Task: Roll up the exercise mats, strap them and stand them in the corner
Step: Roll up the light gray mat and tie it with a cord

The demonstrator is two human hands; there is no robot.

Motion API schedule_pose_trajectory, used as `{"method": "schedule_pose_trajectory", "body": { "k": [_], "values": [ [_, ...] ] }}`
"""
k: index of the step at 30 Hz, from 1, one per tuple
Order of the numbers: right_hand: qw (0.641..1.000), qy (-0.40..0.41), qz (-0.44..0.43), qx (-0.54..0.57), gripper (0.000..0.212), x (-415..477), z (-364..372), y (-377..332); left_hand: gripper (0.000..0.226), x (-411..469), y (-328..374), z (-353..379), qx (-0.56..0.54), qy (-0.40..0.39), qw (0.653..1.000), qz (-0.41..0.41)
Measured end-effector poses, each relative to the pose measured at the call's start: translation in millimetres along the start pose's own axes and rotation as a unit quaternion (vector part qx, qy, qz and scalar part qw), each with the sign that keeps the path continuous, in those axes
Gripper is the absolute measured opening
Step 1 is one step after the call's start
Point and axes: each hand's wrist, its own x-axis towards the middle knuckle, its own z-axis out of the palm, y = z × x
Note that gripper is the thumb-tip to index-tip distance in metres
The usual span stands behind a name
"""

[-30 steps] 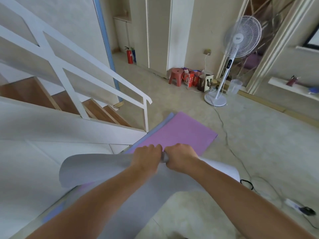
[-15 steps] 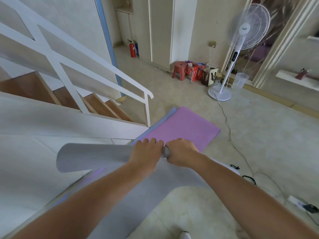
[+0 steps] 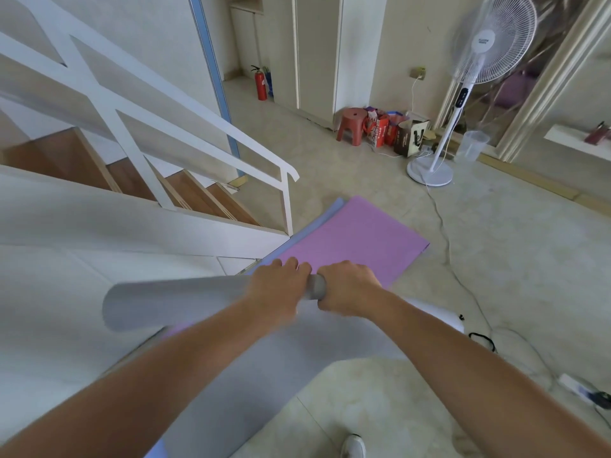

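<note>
Pale tiled floor (image 3: 496,259) beneath purple mat (image 3: 357,239), pedestal fan (image 3: 429,171), red stool (image 3: 352,126).

Two mats (image 3: 357,239) (image 3: 332,211), two hands (image 3: 281,289) (image 3: 348,287), one fan (image 3: 492,38)

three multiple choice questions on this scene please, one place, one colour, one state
1. Where does the red plastic stool stand?
A. on the wooden stairs
B. beside the shopping bags
C. on a mat

2. What colour is the uppermost foam mat lying flat?
A. green
B. black
C. purple

3. What state is the grey exercise mat in?
A. partly rolled, gripped by the left hand and right hand
B. fully flat
C. strapped, standing in a corner

Answers: 1 B, the stool sits next to the bags; 2 C, its top face is purple; 3 A, both hands curl round the roll while unrolled mat trails below.
</note>
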Motion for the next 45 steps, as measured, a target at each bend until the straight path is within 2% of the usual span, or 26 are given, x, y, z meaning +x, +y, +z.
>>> {"method": "schedule_pose_trajectory", "body": {
  "k": [3, 5, 7, 9, 11, 12, 15, 17, 18, 20, 22, 23, 25, 26, 28, 30, 32, 33, 34, 36, 38, 39, 41, 42, 43, 45],
  "values": [
    [1.000, 0.001, -0.024, 0.003, 0.018, 0.3, 3.4, -0.5, 0.038, -1.0, -0.4, 5.6, -0.010, 0.013, 0.999, -0.031],
    [0.992, 0.107, -0.049, -0.045, 0.032, -2.3, 12.4, 0.5, 0.030, 2.0, -6.6, 0.0, -0.067, -0.015, 0.996, -0.055],
    [0.964, 0.225, -0.076, -0.121, 0.053, -0.3, 28.1, 5.2, 0.027, 4.8, -13.1, -8.8, -0.149, -0.081, 0.984, -0.062],
    [0.949, 0.262, -0.098, -0.146, 0.053, -3.8, 29.9, 3.5, 0.032, 6.5, -19.8, -16.3, -0.247, -0.190, 0.949, -0.050],
    [0.970, 0.193, -0.095, -0.116, 0.041, -6.6, 17.7, -0.7, 0.038, 4.9, -25.5, -22.0, -0.290, -0.244, 0.925, -0.028],
    [0.986, 0.108, -0.079, -0.098, 0.034, -9.6, 7.7, -4.4, 0.038, 2.6, -25.8, -23.1, -0.277, -0.234, 0.932, -0.018],
    [0.999, -0.027, -0.046, -0.005, 0.027, -6.2, -11.6, -6.7, 0.041, -6.9, -15.0, -16.6, -0.091, -0.080, 0.993, -0.008],
    [0.996, -0.066, -0.047, 0.031, 0.027, -6.7, -17.3, -8.1, 0.044, -11.8, -5.2, -7.8, 0.007, 0.009, 1.000, -0.013],
    [0.997, -0.057, -0.051, 0.029, 0.028, -7.0, -14.8, -6.7, 0.041, -11.1, -3.8, -4.7, 0.013, 0.028, 0.999, -0.018],
    [0.998, 0.021, -0.057, -0.011, 0.038, -11.7, -7.4, -6.0, 0.033, -9.9, -5.4, -6.5, -0.030, 0.023, 0.999, -0.039],
    [0.981, 0.154, -0.078, -0.091, 0.060, -12.5, 10.9, -2.5, 0.030, -7.4, -11.9, -12.6, -0.107, -0.020, 0.992, -0.063],
    [0.966, 0.213, -0.086, -0.120, 0.070, -13.2, 19.4, -0.3, 0.032, -6.5, -14.8, -16.9, -0.154, -0.063, 0.984, -0.067],
    [0.945, 0.276, -0.117, -0.131, 0.067, -14.5, 21.3, -1.8, 0.035, -6.6, -20.4, -24.3, -0.247, -0.163, 0.953, -0.059],
    [0.953, 0.253, -0.120, -0.119, 0.059, -14.4, 15.9, -3.3, 0.035, -7.6, -22.7, -27.7, -0.278, -0.194, 0.939, -0.053],
    [0.985, 0.114, -0.096, -0.089, 0.041, -16.0, -4.4, -9.8, 0.036, -13.4, -24.9, -33.4, -0.258, -0.186, 0.947, -0.037],
    [0.996, 0.030, -0.073, -0.041, 0.031, -12.8, -21.4, -13.0, 0.045, -19.7, -23.3, -31.8, -0.121, -0.086, 0.989, -0.025],
    [0.998, -0.009, -0.067, 0.006, 0.030, -10.3, -34.3, -16.4, 0.050, -24.5, -18.4, -23.4, 0.012, 0.024, 0.999, -0.024],
    [0.997, -0.012, -0.072, 0.008, 0.031, -10.5, -36.8, -18.2, 0.048, -24.4, -17.2, -19.8, 0.033, 0.056, 0.997, -0.032],
    [0.997, 0.002, -0.076, 0.005, 0.034, -9.9, -36.1, -18.6, 0.043, -22.9, -18.2, -18.8, 0.030, 0.070, 0.996, -0.045],
    [0.993, 0.074, -0.087, -0.040, 0.053, -11.5, -28.1, -19.5, 0.038, -19.1, -25.8, -24.2, -0.025, 0.042, 0.996, -0.075],
    [0.966, 0.202, -0.118, -0.110, 0.083, -11.7, -10.2, -15.4, 0.042, -16.0, -38.0, -33.7, -0.132, -0.031, 0.987, -0.089],
    [0.945, 0.266, -0.137, -0.132, 0.090, -12.5, -2.6, -12.9, 0.046, -16.1, -42.8, -38.6, -0.194, -0.082, 0.974, -0.086],
    [0.921, 0.323, -0.170, -0.134, 0.079, -14.6, -1.3, -13.0, 0.051, -19.4, -49.9, -45.9, -0.306, -0.171, 0.933, -0.078],
    [0.933, 0.294, -0.169, -0.119, 0.069, -15.8, -7.9, -15.2, 0.052, -22.0, -52.2, -49.2, -0.332, -0.193, 0.920, -0.077],
    [0.959, 0.218, -0.151, -0.103, 0.059, -18.4, -18.9, -19.3, 0.053, -25.1, -52.4, -52.0, -0.330, -0.201, 0.919, -0.072],
    [0.990, 0.068, -0.110, -0.054, 0.046, -20.7, -37.8, -25.9, 0.057, -31.9, -48.7, -53.6, -0.221, -0.148, 0.963, -0.049]
  ]
}}
